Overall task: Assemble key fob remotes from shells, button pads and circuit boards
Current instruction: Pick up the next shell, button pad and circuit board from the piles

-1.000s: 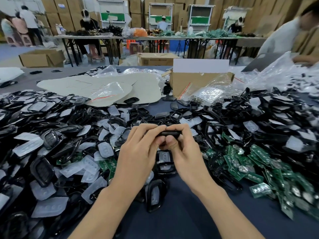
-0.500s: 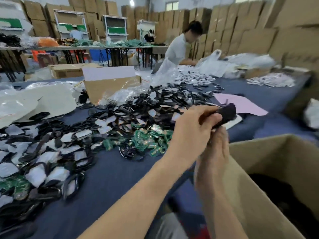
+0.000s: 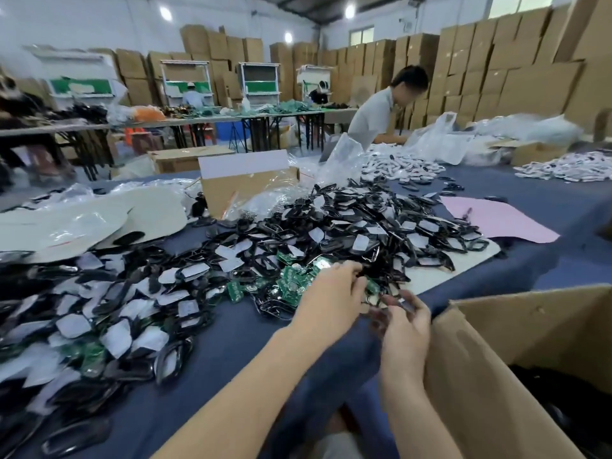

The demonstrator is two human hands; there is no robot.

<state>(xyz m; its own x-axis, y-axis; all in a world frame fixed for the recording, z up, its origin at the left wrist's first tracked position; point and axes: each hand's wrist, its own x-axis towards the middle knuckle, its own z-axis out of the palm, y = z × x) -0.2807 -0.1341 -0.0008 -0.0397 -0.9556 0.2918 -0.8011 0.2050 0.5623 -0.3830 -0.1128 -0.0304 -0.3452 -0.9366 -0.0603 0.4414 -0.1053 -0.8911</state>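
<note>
Black shells and white translucent button pads lie in a big heap [image 3: 364,226] across the blue table [image 3: 231,342]; a second heap [image 3: 99,309] fills the left. Green circuit boards [image 3: 291,283] lie between the heaps. My left hand [image 3: 328,293] rests on the right edge of the boards with its fingertips curled down into the parts; whether it grips one is hidden. My right hand [image 3: 404,323] hovers just right of it, blurred, with fingers spread and nothing clearly in them. One green board [image 3: 372,288] shows between the two hands.
An open cardboard box [image 3: 496,359] with dark contents stands at my right, close to my right hand. A pink sheet [image 3: 496,220] lies beyond the heap. A smaller carton [image 3: 245,187] and plastic bags sit at the back. A person [image 3: 381,111] works across the table.
Earlier both hands held a black fob, carrying it right toward the cardboard box. Now no fob is in them, and both hands have come back down to the circuit boards.
</note>
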